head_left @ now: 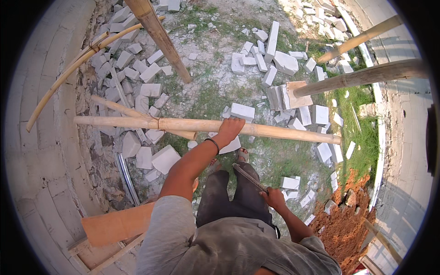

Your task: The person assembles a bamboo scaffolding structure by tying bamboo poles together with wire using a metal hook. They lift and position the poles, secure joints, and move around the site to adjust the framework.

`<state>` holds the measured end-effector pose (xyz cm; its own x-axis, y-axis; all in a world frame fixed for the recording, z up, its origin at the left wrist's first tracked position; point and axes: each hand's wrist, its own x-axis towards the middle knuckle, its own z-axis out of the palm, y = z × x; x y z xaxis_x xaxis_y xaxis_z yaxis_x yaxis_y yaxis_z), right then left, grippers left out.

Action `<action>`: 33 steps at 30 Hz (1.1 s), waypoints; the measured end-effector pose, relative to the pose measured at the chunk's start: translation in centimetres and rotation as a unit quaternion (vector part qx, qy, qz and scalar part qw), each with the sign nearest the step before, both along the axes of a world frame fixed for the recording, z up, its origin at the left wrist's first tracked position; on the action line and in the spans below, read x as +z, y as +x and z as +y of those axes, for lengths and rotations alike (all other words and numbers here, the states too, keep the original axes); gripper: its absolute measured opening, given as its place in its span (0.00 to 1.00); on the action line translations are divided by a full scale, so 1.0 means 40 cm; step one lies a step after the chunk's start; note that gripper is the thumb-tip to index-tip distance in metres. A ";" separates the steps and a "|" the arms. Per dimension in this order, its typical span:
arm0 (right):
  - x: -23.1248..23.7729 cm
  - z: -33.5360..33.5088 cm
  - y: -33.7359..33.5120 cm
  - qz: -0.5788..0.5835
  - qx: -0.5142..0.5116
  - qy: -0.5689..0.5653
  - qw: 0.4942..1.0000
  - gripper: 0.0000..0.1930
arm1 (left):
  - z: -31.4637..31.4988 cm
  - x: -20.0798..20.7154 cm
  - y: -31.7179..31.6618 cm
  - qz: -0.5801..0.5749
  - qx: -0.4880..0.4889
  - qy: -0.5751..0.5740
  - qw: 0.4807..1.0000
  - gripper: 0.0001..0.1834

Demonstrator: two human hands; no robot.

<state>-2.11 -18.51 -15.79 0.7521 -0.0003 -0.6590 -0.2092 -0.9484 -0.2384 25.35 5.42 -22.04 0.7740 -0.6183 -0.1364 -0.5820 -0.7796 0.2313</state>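
Note:
A long pale bamboo pole [284, 132] lies crosswise in front of me. My left hand [230, 129] is closed over it near the middle. At its left part a shorter bamboo piece [120, 108] crosses it at a slant, with a thin dark tie [158, 123] where they meet. Low beside my right thigh, my right hand [273, 198] is closed round one end of a long, narrow, dark grey tool [250, 177]. The tool slants across my leg, its other end near my knee; whether it is a saw or a blade I cannot tell.
Upright bamboo posts [165, 46] stand ahead and at the right, one on a board-topped block [298, 95]. Broken white blocks [286, 63] litter the grassy ground. Reddish soil [341, 224] is heaped at the lower right, an orange-brown board [117, 224] lies lower left. Block walls flank both sides.

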 end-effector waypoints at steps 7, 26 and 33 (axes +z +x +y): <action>-0.174 -0.019 0.012 0.068 0.106 -0.034 0.991 0.19 | -0.125 -0.413 -0.129 0.064 0.131 -0.176 0.974 0.29; -0.642 0.264 0.441 -0.162 0.147 0.283 0.934 0.30 | 0.037 -0.673 -0.235 0.291 0.478 -0.689 0.460 0.13; -0.975 0.310 0.486 -0.177 0.170 0.293 0.924 0.14 | 0.079 -0.936 -0.204 0.262 0.440 -0.825 0.240 0.13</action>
<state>17.34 -6.11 -54.80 0.8114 0.5548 -0.1838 0.2670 -0.6317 -0.7278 17.21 8.60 -59.47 0.8479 0.2064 -0.4883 0.0852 0.8561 0.5098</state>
